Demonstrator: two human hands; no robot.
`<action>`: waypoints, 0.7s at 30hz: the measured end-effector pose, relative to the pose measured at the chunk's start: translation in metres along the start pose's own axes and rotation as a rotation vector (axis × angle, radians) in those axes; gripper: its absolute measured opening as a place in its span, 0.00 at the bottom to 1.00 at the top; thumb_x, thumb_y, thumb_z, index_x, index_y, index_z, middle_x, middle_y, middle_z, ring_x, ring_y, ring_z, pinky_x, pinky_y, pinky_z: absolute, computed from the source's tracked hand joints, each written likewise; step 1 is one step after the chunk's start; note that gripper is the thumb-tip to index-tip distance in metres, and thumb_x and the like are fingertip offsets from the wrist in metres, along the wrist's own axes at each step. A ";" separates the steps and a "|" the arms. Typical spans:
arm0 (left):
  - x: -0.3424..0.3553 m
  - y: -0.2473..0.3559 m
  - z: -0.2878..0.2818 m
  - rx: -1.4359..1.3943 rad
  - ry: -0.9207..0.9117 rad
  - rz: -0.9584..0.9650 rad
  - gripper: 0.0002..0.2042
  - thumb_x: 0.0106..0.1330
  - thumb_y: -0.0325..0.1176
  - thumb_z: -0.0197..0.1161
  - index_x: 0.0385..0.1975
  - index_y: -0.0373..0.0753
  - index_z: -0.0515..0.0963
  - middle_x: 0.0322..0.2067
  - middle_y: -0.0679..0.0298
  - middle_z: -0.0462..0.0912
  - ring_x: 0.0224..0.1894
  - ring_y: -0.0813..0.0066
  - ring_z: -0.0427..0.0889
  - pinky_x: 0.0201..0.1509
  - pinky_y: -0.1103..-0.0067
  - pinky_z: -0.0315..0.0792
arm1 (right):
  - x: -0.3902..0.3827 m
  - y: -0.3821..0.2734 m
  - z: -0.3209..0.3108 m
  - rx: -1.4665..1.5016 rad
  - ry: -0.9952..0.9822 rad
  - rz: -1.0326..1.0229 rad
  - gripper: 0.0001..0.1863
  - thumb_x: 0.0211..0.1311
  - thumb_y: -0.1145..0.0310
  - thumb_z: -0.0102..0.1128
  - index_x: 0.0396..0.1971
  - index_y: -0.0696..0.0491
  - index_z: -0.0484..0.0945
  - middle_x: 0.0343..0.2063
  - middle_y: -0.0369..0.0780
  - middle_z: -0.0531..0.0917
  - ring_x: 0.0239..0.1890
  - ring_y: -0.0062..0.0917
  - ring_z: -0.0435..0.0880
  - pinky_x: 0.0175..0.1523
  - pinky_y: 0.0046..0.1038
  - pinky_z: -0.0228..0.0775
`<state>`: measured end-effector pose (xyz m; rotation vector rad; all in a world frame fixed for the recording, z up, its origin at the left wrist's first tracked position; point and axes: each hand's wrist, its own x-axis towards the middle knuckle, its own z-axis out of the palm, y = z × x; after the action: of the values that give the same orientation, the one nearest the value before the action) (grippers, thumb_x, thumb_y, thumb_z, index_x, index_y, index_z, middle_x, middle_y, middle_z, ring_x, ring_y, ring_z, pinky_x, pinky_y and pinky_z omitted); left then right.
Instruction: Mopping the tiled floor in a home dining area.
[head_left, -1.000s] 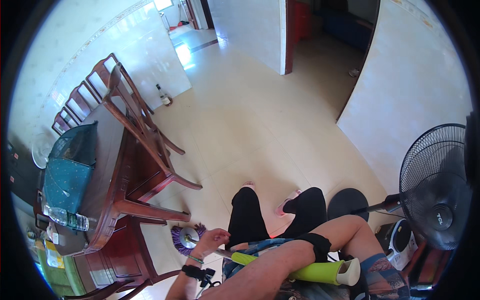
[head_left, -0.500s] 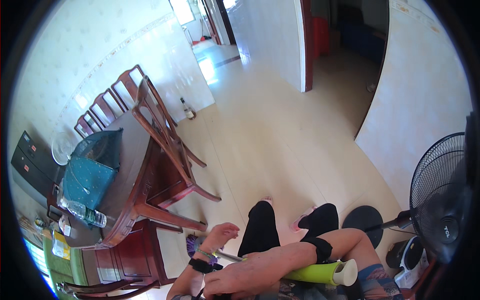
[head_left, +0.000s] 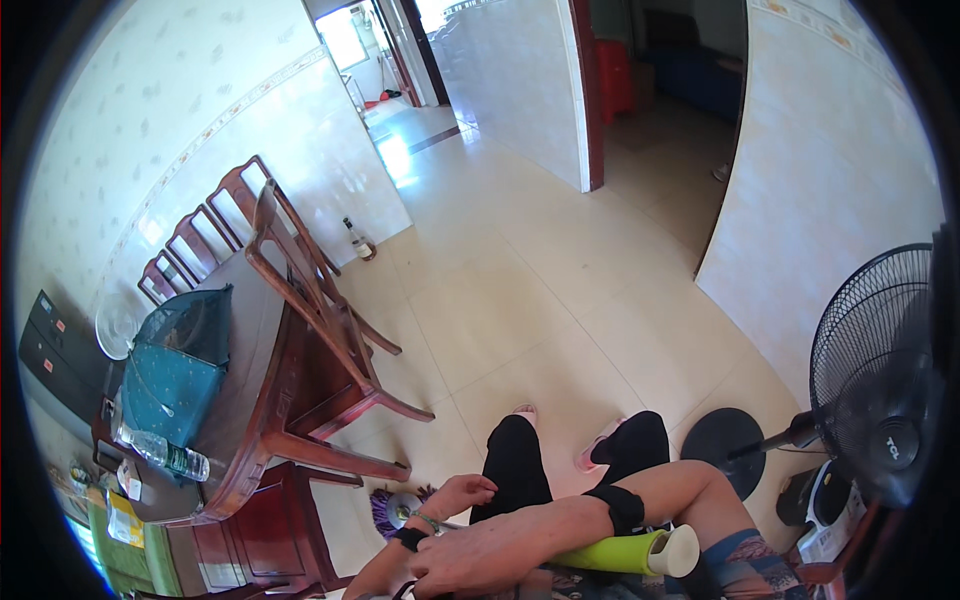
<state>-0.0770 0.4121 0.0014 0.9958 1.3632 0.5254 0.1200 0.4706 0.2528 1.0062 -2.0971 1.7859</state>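
My left hand (head_left: 465, 496) is held out past my right forearm, fingers loosely bent and apart, with nothing seen in it. A bracelet and a black wristband (head_left: 409, 538) circle that wrist. My right hand (head_left: 465, 555) crosses in front of my body, close over the left forearm. Its fingers curl downward beside a dark loop at the lower edge; what they grip is hidden. A black band (head_left: 618, 508) is on the right wrist. Under the right forearm lies a lime-green mop handle (head_left: 615, 555) with a cream end. Beyond the left forearm shows a purple mop head (head_left: 395, 510).
At left stands a dark wooden table (head_left: 250, 345) with wooden chairs (head_left: 330, 320), carrying a teal umbrella-like food cover (head_left: 175, 375) and a plastic bottle (head_left: 165, 452). A standing fan (head_left: 870, 370) is at right. A glass bottle (head_left: 358, 242) stands by the wall.
The view has shifted, so the furniture sits lower and slightly left. My left hand has lowered, and more of the purple mop head shows. My right arm keeps nearly the same pose.
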 end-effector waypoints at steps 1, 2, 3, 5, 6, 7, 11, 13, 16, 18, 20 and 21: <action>0.000 -0.003 -0.002 -0.008 -0.006 0.001 0.12 0.66 0.32 0.65 0.46 0.34 0.79 0.36 0.66 0.84 0.39 0.80 0.80 0.47 0.80 0.75 | 0.000 0.001 0.000 -0.004 -0.002 0.009 0.15 0.58 0.77 0.56 0.47 0.61 0.74 0.43 0.52 0.80 0.44 0.41 0.79 0.48 0.35 0.71; 0.003 -0.005 -0.005 -0.017 -0.012 0.004 0.12 0.66 0.32 0.65 0.46 0.34 0.79 0.36 0.65 0.84 0.38 0.79 0.81 0.46 0.80 0.76 | 0.001 0.002 0.001 -0.004 -0.004 0.018 0.15 0.58 0.77 0.56 0.47 0.61 0.75 0.42 0.52 0.80 0.44 0.41 0.79 0.48 0.36 0.71; 0.004 -0.008 -0.007 -0.026 -0.017 0.008 0.12 0.66 0.32 0.64 0.46 0.34 0.79 0.35 0.64 0.84 0.38 0.77 0.82 0.46 0.79 0.77 | 0.002 0.002 0.001 -0.003 -0.009 0.026 0.16 0.58 0.77 0.56 0.47 0.61 0.75 0.42 0.52 0.80 0.44 0.42 0.80 0.48 0.36 0.71; 0.005 -0.012 -0.011 -0.017 -0.018 -0.012 0.12 0.67 0.32 0.64 0.46 0.33 0.79 0.35 0.63 0.84 0.38 0.77 0.82 0.46 0.79 0.77 | 0.003 0.003 0.002 -0.006 -0.014 0.037 0.16 0.58 0.77 0.56 0.47 0.61 0.75 0.42 0.52 0.80 0.43 0.42 0.80 0.48 0.36 0.71; 0.006 -0.014 -0.013 -0.010 -0.020 -0.020 0.12 0.67 0.32 0.64 0.46 0.32 0.79 0.35 0.63 0.84 0.38 0.77 0.82 0.46 0.79 0.77 | 0.003 0.004 0.003 -0.012 -0.016 0.044 0.16 0.58 0.77 0.56 0.47 0.61 0.75 0.41 0.52 0.80 0.43 0.42 0.80 0.48 0.36 0.71; 0.006 -0.016 -0.014 -0.022 -0.016 -0.024 0.12 0.67 0.32 0.64 0.45 0.32 0.79 0.35 0.63 0.84 0.38 0.76 0.82 0.46 0.79 0.78 | 0.004 0.004 0.003 -0.014 -0.014 0.054 0.16 0.57 0.77 0.56 0.47 0.61 0.75 0.41 0.52 0.81 0.43 0.42 0.80 0.47 0.36 0.71; 0.005 -0.023 -0.019 -0.046 -0.008 -0.030 0.11 0.67 0.30 0.63 0.44 0.31 0.79 0.35 0.62 0.84 0.37 0.75 0.82 0.45 0.78 0.78 | 0.005 0.007 0.007 -0.042 -0.012 0.075 0.16 0.57 0.77 0.55 0.47 0.61 0.75 0.40 0.53 0.81 0.42 0.43 0.81 0.47 0.37 0.72; 0.005 -0.025 -0.020 -0.050 -0.004 -0.030 0.10 0.67 0.29 0.62 0.44 0.31 0.79 0.34 0.62 0.84 0.37 0.75 0.83 0.45 0.78 0.78 | 0.007 0.010 0.011 -0.065 -0.014 0.086 0.16 0.57 0.77 0.55 0.47 0.61 0.76 0.39 0.53 0.81 0.42 0.43 0.81 0.46 0.37 0.72; 0.008 -0.024 -0.019 -0.005 -0.008 -0.029 0.10 0.66 0.28 0.62 0.43 0.31 0.79 0.34 0.62 0.84 0.36 0.75 0.83 0.45 0.78 0.78 | 0.008 0.015 0.017 -0.112 -0.019 0.106 0.17 0.57 0.77 0.55 0.47 0.61 0.76 0.38 0.53 0.82 0.41 0.43 0.81 0.46 0.37 0.72; 0.011 -0.019 -0.019 0.098 -0.032 -0.019 0.09 0.66 0.28 0.62 0.42 0.31 0.79 0.33 0.62 0.84 0.36 0.76 0.83 0.45 0.78 0.78 | 0.010 0.020 0.022 -0.159 -0.024 0.123 0.17 0.57 0.77 0.55 0.47 0.61 0.76 0.38 0.53 0.82 0.40 0.44 0.81 0.45 0.37 0.72; 0.015 -0.014 -0.021 0.110 -0.043 -0.022 0.08 0.67 0.27 0.62 0.42 0.32 0.79 0.33 0.64 0.83 0.37 0.78 0.82 0.46 0.79 0.78 | 0.014 0.026 0.027 -0.218 -0.027 0.135 0.17 0.57 0.77 0.55 0.48 0.61 0.76 0.37 0.53 0.82 0.40 0.44 0.82 0.45 0.37 0.73; 0.017 -0.012 -0.022 0.121 -0.053 -0.021 0.08 0.67 0.27 0.61 0.42 0.32 0.79 0.33 0.65 0.83 0.37 0.78 0.81 0.46 0.80 0.77 | 0.016 0.029 0.029 -0.249 -0.031 0.138 0.17 0.57 0.76 0.55 0.48 0.61 0.76 0.37 0.53 0.82 0.40 0.44 0.82 0.45 0.38 0.73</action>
<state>-0.0979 0.4260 -0.0155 1.0850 1.3697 0.4018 0.0985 0.4388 0.2317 0.8465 -2.3863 1.5236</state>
